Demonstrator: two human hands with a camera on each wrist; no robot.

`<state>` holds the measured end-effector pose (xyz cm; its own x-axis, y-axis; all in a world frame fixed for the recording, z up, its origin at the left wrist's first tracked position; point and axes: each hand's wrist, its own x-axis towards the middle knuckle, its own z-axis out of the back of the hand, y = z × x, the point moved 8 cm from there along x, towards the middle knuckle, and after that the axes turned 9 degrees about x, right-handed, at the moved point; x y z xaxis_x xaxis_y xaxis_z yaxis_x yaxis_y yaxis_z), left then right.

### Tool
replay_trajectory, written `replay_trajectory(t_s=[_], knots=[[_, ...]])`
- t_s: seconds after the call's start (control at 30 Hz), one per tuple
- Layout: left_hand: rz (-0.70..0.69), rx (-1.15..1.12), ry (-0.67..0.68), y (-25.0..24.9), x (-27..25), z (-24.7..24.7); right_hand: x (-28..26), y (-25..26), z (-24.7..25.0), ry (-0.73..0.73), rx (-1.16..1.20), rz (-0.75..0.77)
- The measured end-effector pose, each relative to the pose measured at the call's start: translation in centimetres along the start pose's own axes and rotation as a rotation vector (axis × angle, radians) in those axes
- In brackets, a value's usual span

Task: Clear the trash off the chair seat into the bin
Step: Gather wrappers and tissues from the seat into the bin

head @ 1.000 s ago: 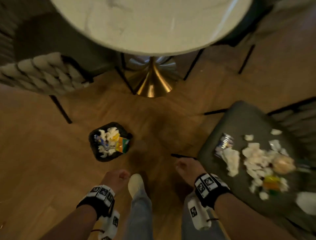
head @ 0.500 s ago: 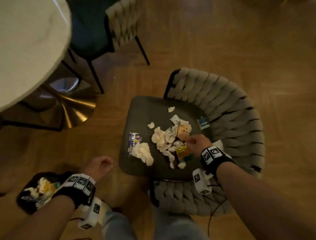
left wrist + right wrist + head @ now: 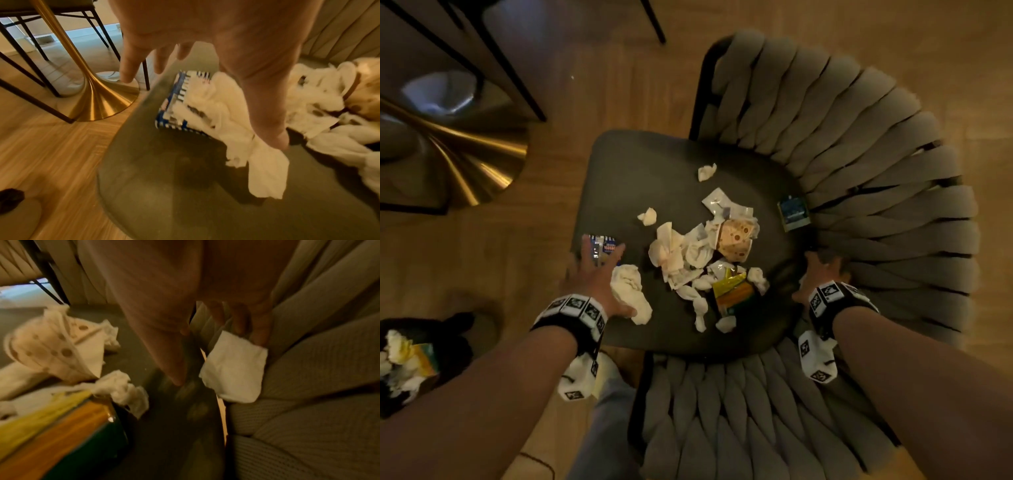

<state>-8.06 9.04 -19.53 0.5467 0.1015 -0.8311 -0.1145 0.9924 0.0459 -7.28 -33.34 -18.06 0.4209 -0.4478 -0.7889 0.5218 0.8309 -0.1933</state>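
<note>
Bin (image 3: 400,359) was part full, seat (image 3: 633,164) still littered; left hand (image 3: 592,274) spread open, right hand (image 3: 822,274) touched a tissue (image 3: 232,369), grip unclear.

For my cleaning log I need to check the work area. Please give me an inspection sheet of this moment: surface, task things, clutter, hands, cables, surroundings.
Surface: dark chair seat, mostly covered with trash at the middle and right.
Job's things: crumpled white tissues, spotted paper cup, yellow-orange packet, blue-white wrapper, small blue packet at the backrest; black bin on the floor, already part full.
Clutter: nothing seen beyond the trash.
Grips: left hand open, fingers spread over the blue-white wrapper and a large tissue; right hand at the seat's right edge, fingers on a white tissue piece.
Cables: thin cord near the left arm.
Surroundings: wooden floor, gold table base, woven chair back.
</note>
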Motion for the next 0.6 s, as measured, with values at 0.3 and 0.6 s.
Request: replay_trajectory(t_s=[0.3,0.6], knots=[[-0.031,-0.116,-0.261,-1.5,1.5,-0.5,2.7,0.3,-3.2,-0.118,0.118,0.004],[-0.451,0.039,-0.31,-7.2,-3.8,2.7,-2.7,5.9,-0.5,0.024,0.321,0.171]])
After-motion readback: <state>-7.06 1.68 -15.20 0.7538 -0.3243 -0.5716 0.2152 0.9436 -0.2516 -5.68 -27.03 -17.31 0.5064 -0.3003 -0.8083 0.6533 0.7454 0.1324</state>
